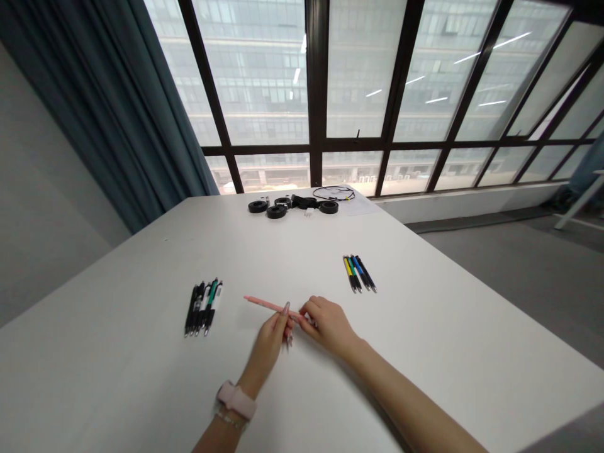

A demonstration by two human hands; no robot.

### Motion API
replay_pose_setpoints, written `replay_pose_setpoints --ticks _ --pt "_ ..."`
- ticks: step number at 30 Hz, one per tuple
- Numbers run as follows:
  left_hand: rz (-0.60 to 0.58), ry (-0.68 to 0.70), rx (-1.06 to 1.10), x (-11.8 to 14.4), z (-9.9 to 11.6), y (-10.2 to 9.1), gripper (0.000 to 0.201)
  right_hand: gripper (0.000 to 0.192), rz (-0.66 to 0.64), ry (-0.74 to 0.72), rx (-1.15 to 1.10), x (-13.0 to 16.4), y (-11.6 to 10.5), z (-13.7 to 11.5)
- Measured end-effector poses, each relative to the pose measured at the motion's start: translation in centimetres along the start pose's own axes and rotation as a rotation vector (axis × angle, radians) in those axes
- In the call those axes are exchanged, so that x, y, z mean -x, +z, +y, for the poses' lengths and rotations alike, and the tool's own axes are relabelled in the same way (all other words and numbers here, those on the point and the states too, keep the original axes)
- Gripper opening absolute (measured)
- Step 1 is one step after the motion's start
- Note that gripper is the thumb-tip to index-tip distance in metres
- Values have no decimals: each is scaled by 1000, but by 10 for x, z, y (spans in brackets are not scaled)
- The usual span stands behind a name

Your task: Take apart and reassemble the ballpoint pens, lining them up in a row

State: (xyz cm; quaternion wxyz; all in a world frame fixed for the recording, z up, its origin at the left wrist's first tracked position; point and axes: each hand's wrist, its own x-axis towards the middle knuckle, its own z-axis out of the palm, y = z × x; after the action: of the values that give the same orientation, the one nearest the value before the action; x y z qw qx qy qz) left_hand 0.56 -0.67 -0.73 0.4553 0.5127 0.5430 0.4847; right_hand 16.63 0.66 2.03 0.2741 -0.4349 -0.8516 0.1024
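Observation:
A pink pen is held between both of my hands just above the white table, its tip pointing left. My left hand, with a pink watch on the wrist, pinches the pen near its middle. My right hand grips the pen's right end. To the left lies a row of several black, white and green pens. To the right lies a smaller group of yellow, blue and black pens.
At the table's far edge sit black round rolls, a black device and a thin cable loop on a paper sheet. Large windows and a dark teal curtain stand behind. Grey floor lies to the right.

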Motion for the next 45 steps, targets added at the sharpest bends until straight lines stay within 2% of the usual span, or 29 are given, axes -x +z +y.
replay_pose_setpoints --ticks 7,14,18,34,45 --pt "-26 -24 15 1 2 0 51 18 18 356 115 -3 -6 18" --pt "-31 -14 -8 -1 -2 0 52 14 -23 487 371 -5 -18 37" --pt "-36 -19 -9 -1 -4 -1 52 11 -1 543 421 -4 -22 47" --pt "-21 -13 -30 -1 1 0 53 15 -19 568 452 -4 -20 55" --pt "-33 -7 -35 0 -2 0 51 28 -9 576 455 -4 -20 62"
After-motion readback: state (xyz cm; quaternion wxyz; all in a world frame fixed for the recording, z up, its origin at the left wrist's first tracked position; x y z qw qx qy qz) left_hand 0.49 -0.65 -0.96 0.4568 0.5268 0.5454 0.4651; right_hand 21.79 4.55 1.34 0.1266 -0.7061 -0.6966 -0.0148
